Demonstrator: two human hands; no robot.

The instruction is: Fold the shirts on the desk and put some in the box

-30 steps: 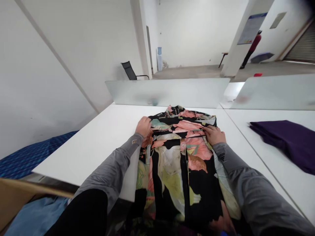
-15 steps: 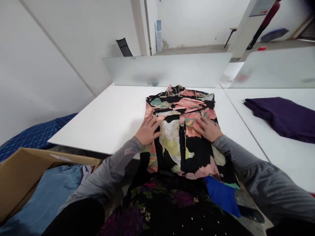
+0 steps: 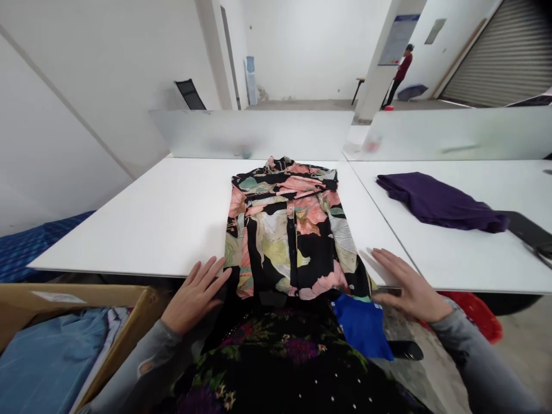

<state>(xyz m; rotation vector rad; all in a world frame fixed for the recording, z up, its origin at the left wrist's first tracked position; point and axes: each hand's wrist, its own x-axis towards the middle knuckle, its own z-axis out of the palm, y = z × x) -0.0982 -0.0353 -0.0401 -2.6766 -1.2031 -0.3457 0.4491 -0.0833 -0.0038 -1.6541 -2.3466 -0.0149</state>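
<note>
A black floral shirt (image 3: pixel 290 230) with pink and green print lies buttoned and folded narrow on the white table (image 3: pixel 150 218), its hem hanging over the near edge. My left hand (image 3: pixel 195 294) is open with spread fingers at the table's near edge, just left of the shirt's hem. My right hand (image 3: pixel 409 285) is open too, fingers flat at the table edge right of the hem. Neither hand holds anything.
A dark purple folded garment (image 3: pixel 435 201) lies on the adjoining table to the right. A cardboard box (image 3: pixel 99 328) with blue cloth stands at lower left. Frosted dividers (image 3: pixel 259 133) line the far edge. A person (image 3: pixel 399 68) stands far off.
Both hands slid down the shirt from near its collar to the table's near edge and came off the cloth. The view shifted back and to the right.
</note>
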